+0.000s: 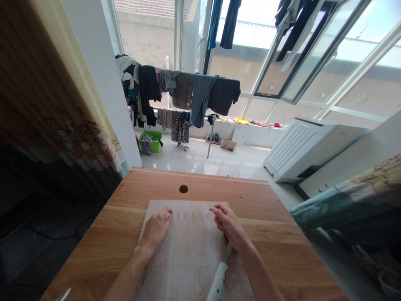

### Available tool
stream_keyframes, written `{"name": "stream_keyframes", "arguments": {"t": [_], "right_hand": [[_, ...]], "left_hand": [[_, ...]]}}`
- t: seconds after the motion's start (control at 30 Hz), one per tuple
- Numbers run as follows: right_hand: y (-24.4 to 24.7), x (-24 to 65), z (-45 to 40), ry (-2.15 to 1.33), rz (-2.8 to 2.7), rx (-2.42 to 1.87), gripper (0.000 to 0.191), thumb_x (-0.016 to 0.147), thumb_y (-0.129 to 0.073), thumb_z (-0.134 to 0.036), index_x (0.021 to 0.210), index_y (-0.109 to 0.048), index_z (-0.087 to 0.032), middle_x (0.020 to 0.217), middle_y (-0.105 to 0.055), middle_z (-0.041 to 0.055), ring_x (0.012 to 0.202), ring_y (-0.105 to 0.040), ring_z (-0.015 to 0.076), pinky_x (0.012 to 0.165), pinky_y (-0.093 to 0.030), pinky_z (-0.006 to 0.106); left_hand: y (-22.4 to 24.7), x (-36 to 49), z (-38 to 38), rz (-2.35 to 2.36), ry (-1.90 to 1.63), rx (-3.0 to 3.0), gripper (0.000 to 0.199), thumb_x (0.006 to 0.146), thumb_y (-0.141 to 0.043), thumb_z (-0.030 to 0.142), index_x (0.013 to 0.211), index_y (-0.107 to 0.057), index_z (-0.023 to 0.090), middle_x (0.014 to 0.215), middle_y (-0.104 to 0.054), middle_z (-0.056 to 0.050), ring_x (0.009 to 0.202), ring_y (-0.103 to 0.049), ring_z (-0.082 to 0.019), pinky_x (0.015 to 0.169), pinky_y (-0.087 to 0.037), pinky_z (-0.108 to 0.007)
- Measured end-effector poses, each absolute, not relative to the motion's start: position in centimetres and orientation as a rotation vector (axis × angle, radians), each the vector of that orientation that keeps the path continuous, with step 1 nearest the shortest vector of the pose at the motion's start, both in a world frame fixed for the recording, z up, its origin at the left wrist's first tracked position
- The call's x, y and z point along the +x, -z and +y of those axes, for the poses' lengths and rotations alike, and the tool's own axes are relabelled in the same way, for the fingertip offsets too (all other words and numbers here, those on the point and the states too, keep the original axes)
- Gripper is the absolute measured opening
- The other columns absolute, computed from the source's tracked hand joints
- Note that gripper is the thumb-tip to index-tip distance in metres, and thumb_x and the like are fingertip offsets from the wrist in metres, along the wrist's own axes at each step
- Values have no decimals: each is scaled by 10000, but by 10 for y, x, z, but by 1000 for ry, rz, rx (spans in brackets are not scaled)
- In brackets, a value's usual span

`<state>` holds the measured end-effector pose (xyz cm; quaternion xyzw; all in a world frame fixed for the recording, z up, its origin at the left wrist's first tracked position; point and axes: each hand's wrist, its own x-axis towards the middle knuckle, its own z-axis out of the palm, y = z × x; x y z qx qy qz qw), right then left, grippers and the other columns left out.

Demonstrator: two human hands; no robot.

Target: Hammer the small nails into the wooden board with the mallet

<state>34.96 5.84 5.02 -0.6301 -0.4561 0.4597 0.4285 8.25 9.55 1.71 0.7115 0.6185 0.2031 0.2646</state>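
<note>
A pale wooden board (184, 251) lies on the table, with several thin nails (192, 213) standing in a row near its far edge. My left hand (157, 228) rests on the board's left side, fingers curled inward, just left of the row. Over the right side, my right hand (228, 221) has its thumb and fingers drawn together beside the rightmost nail. Whether either hand pinches something small cannot be made out. Below my right hand lies a hammer (218, 280) with a whitish grip; its head is mostly hidden under that hand.
The wooden table (272, 251) has a round hole (183, 189) beyond the board. A shiny metal tip (64, 295) shows at the lower left. Curtains (62, 104) hang at the left. Past the table stand a laundry rack (209, 142), a green basket (156, 145) and a white cabinet (291, 146).
</note>
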Motion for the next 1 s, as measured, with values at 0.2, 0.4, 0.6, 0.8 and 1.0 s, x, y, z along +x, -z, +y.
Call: {"name": "stream_keyframes", "arguments": {"t": [0.2,0.4,0.6,0.8,1.0], "right_hand": [[-45,350,61,-794,-1472,-1863,155,766,-675,-293,905,-683,-225,669,-626,13,775,-625,249,762,-412,328],[-35,339,71,-732,-1551,-1933,114,796,-648,-203,690,-626,-239,795,-726,98,927,-660,290,842,-391,349],[-36,340,79,-854,-1323,-1747,243,774,-674,-344,592,-536,-259,602,-580,20,714,-587,235,705,-388,327],[-46,335,73,-1198,-893,-1459,331,772,-480,-580,694,-458,-259,620,-516,-26,494,-486,141,441,-296,249],[-37,312,62,-1404,-675,-1307,414,615,-713,-581,648,-517,-218,659,-596,15,562,-574,136,434,-341,209]], "left_hand": [[-20,90,99,1606,-854,1725,149,843,-553,344,795,-633,229,573,-431,55,557,-442,-150,612,-280,-271],[-28,93,97,1264,-986,1008,233,734,-538,450,707,-445,237,629,-456,62,520,-394,-110,518,-292,-236],[-29,88,95,1219,-914,1003,284,701,-590,491,726,-503,222,715,-568,17,588,-522,-133,544,-369,-245],[-16,98,101,1377,-847,1494,184,716,-680,366,817,-714,216,548,-454,67,561,-441,-146,610,-302,-269],[-21,114,109,1390,-902,1657,233,830,-624,419,803,-738,218,561,-484,38,582,-473,-156,650,-318,-286]]}}
